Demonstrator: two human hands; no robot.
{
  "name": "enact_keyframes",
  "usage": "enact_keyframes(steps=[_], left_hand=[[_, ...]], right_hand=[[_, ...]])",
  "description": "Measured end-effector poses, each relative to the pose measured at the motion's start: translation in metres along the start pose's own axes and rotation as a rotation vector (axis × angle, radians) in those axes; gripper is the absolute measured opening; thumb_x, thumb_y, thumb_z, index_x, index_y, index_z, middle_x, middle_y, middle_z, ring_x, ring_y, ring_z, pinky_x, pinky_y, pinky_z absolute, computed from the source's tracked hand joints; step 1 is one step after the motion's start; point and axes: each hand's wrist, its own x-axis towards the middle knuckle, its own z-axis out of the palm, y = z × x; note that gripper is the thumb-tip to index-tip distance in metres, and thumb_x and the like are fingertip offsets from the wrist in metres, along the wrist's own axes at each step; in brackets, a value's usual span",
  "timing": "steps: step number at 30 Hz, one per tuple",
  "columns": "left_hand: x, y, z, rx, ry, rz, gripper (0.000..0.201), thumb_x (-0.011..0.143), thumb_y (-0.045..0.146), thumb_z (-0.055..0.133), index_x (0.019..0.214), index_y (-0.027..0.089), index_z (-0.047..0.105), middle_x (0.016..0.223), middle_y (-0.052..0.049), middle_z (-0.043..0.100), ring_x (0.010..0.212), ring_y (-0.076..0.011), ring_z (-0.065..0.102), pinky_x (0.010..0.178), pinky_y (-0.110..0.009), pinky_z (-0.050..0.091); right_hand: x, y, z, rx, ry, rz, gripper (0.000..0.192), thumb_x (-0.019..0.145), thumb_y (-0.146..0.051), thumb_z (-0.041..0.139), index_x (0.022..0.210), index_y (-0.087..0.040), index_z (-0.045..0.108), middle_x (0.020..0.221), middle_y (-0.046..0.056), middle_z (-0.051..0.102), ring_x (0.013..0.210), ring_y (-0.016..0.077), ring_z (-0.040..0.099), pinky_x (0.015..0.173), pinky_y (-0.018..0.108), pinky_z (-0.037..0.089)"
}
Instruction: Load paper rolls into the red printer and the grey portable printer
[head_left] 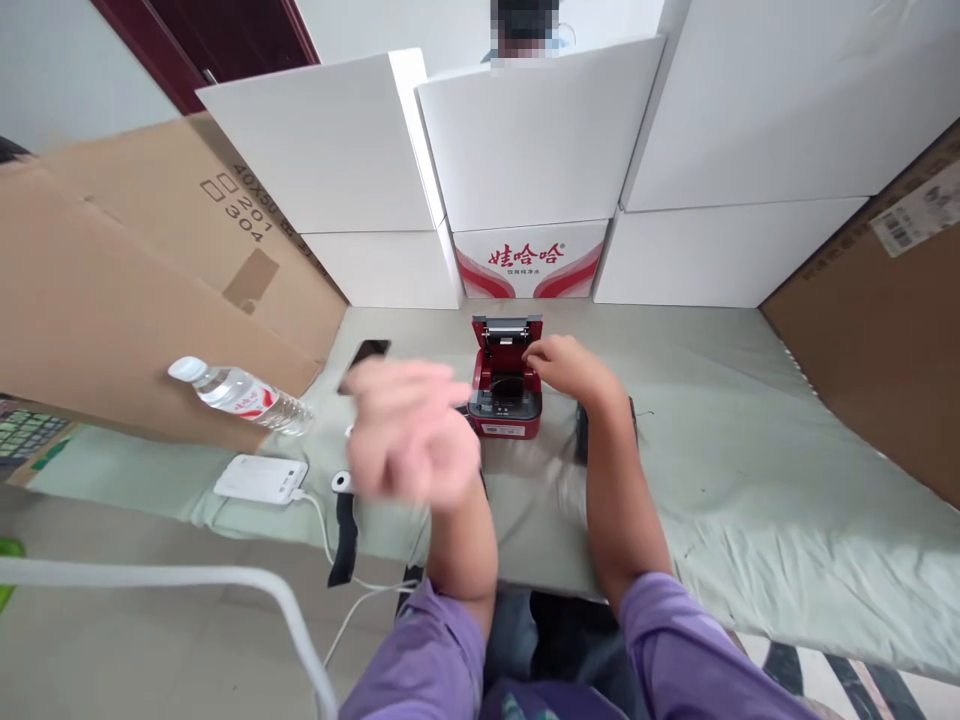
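Note:
A small red and black printer [504,412] sits on the cloth-covered surface with its lid [507,330] raised, so its inner compartment shows. My right hand [566,365] is at the right side of the printer, fingertips drawn together by the base of the lid; whether they pinch anything is hidden. To the left of the printer, nearer the camera, my left hand [412,430] is smeared by motion, and its grip is unclear. It hides part of the surface behind it. Close by it are a small white roll [342,482] and a dark phone [366,360].
A water bottle [244,395] lies at the left, near a white power bank [261,479] with a cable. A black strap [345,540] hangs over the front edge. Beneath my right forearm is a black object [582,435]. White boxes [540,140] and cardboard [172,270] wall the surface; a person is behind.

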Motion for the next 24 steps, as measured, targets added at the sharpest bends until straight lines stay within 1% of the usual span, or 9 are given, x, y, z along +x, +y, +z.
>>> enact_keyframes(steps=[2, 5, 8, 10, 13, 15, 20, 22, 24], left_hand=[[0.015, -0.03, -0.002, -0.056, 0.023, 0.009, 0.03, 0.095, 0.038, 0.045, 0.072, 0.025, 0.061, 0.049, 0.003, 0.045, 0.049, -0.0171, 0.05, 0.062, -0.034, 0.049], [0.033, -0.097, -0.022, 0.123, -0.17, -0.369, 0.02, 0.087, 0.03, 0.051, 0.073, 0.021, 0.061, 0.051, 0.004, 0.049, 0.051, -0.0141, 0.052, 0.059, -0.027, 0.043], [0.03, -0.16, -0.055, 0.462, -0.214, -0.667, 0.013, 0.082, 0.023, 0.052, 0.075, 0.02, 0.062, 0.055, 0.004, 0.048, 0.055, -0.0136, 0.051, 0.057, -0.024, 0.038], [0.023, -0.184, -0.075, 0.705, -0.42, -0.844, 0.009, 0.08, 0.022, 0.058, 0.074, 0.02, 0.064, 0.06, 0.003, 0.055, 0.062, -0.0151, 0.055, 0.062, -0.025, 0.041], [0.017, -0.19, -0.095, 0.97, -0.819, -0.998, 0.01, 0.07, 0.025, 0.075, 0.073, 0.02, 0.067, 0.067, 0.0, 0.063, 0.071, -0.0184, 0.06, 0.067, -0.028, 0.043], [0.019, -0.185, -0.102, 0.992, -0.973, -1.019, 0.017, 0.066, 0.028, 0.08, 0.076, 0.02, 0.069, 0.073, -0.001, 0.066, 0.076, -0.0202, 0.062, 0.068, -0.029, 0.044], [0.024, -0.175, -0.108, 0.774, -1.14, -1.062, 0.037, 0.062, 0.039, 0.085, 0.092, 0.02, 0.077, 0.094, -0.004, 0.076, 0.092, -0.0237, 0.068, 0.079, -0.031, 0.05], [0.022, -0.174, -0.108, 0.693, -1.164, -1.094, 0.044, 0.059, 0.042, 0.088, 0.096, 0.02, 0.078, 0.096, -0.005, 0.078, 0.095, -0.0246, 0.07, 0.082, -0.031, 0.052], [0.018, -0.174, -0.107, 0.629, -1.159, -1.094, 0.046, 0.054, 0.035, 0.09, 0.096, 0.02, 0.078, 0.097, -0.005, 0.078, 0.096, -0.0257, 0.071, 0.085, -0.032, 0.053]], right_hand=[[0.011, 0.003, 0.009, -0.009, 0.066, -0.018, 0.035, 0.095, -0.012, 0.046, 0.104, -0.016, 0.08, 0.11, 0.011, 0.078, 0.101, 0.0231, 0.07, 0.083, 0.027, 0.045], [0.025, 0.004, 0.022, -0.027, 0.093, -0.039, 0.038, 0.096, -0.011, 0.045, 0.116, -0.014, 0.078, 0.12, 0.014, 0.076, 0.113, 0.0251, 0.069, 0.094, 0.028, 0.046], [0.034, 0.003, 0.036, -0.073, 0.017, -0.018, 0.04, 0.098, -0.013, 0.044, 0.123, -0.015, 0.076, 0.123, 0.015, 0.075, 0.115, 0.0269, 0.067, 0.101, 0.034, 0.045], [0.037, 0.001, 0.045, -0.155, -0.073, 0.012, 0.041, 0.096, -0.012, 0.045, 0.124, -0.016, 0.075, 0.121, 0.016, 0.075, 0.117, 0.0301, 0.065, 0.107, 0.043, 0.042], [0.041, -0.007, 0.058, -0.291, -0.148, 0.055, 0.044, 0.088, -0.006, 0.049, 0.123, -0.017, 0.074, 0.117, 0.018, 0.074, 0.126, 0.0343, 0.058, 0.113, 0.058, 0.032], [0.045, -0.012, 0.064, -0.319, -0.16, 0.088, 0.045, 0.085, -0.004, 0.05, 0.121, -0.018, 0.074, 0.118, 0.019, 0.072, 0.132, 0.0344, 0.053, 0.115, 0.062, 0.029], [0.052, -0.018, 0.066, -0.355, -0.199, 0.132, 0.041, 0.083, -0.004, 0.052, 0.115, -0.018, 0.074, 0.126, 0.018, 0.067, 0.135, 0.0361, 0.049, 0.118, 0.065, 0.025], [0.052, -0.018, 0.064, -0.344, -0.159, 0.106, 0.042, 0.081, -0.004, 0.053, 0.116, -0.018, 0.071, 0.128, 0.017, 0.067, 0.13, 0.0362, 0.053, 0.116, 0.065, 0.027], [0.05, -0.016, 0.06, -0.285, -0.111, 0.086, 0.047, 0.08, -0.003, 0.053, 0.121, -0.019, 0.067, 0.124, 0.016, 0.07, 0.122, 0.0347, 0.059, 0.113, 0.063, 0.031]])
